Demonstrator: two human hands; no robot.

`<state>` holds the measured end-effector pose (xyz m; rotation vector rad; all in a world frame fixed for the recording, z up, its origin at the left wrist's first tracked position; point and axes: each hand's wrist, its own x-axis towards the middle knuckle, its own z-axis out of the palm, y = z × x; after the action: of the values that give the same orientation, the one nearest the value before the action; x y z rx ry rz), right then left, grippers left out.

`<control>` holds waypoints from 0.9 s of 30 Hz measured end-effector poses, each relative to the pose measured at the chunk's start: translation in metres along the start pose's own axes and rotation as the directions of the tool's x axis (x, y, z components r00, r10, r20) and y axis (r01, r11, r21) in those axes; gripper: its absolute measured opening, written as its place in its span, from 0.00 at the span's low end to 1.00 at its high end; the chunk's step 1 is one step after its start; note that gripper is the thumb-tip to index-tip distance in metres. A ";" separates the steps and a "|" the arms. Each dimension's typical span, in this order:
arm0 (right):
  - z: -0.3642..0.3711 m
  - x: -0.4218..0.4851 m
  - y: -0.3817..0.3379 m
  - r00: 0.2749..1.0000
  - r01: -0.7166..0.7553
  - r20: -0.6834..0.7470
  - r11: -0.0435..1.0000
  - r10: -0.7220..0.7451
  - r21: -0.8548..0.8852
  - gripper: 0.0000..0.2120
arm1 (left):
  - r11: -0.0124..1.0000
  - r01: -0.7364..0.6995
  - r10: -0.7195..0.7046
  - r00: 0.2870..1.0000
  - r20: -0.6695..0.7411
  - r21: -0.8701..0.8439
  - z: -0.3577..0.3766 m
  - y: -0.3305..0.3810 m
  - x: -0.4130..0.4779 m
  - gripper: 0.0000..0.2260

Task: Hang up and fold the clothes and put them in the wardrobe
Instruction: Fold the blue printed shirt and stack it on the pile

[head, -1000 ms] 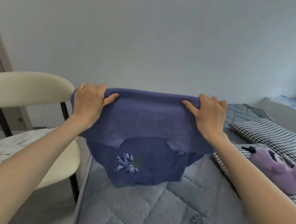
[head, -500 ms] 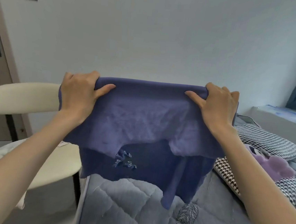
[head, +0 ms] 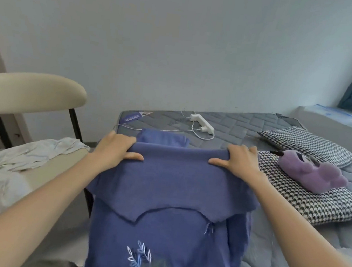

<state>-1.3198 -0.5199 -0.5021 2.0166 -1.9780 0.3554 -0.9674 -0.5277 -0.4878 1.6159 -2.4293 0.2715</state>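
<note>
A blue top point(head: 172, 189) is held up over the bed point(head: 246, 127), folded along its upper edge. That edge is pinched by the left hand point(head: 113, 149) and right hand point(head: 241, 161), thumbs in front. The fabric appears soft, light and limp; corner holds seem best.

Left hand point(head: 113, 149) and right hand point(head: 241, 163) grip the folded top edge of a blue embroidered garment point(head: 167, 214) above a grey quilted mattress point(head: 246, 129), beside a cream chair point(head: 30, 91).
</note>
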 end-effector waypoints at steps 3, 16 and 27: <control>0.029 0.002 0.003 0.997 0.013 0.075 1.000 -0.012 -0.015 0.31 | 0.994 -0.015 0.012 0.999 0.032 0.113 0.027 0.001 0.008 0.21; 0.098 0.077 -0.002 0.983 0.019 0.183 0.997 -0.005 -0.072 0.25 | 0.961 0.058 -0.063 0.998 0.011 0.269 0.103 -0.035 0.095 0.14; 0.131 0.094 -0.002 0.982 0.005 0.188 0.983 0.030 -0.182 0.15 | 0.955 0.000 0.034 0.994 -0.108 0.297 0.137 -0.049 0.104 0.09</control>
<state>-1.3193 -0.6562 -0.5880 1.9862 -2.0507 -0.0176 -0.9712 -0.6750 -0.5895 1.6426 -2.4074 0.7418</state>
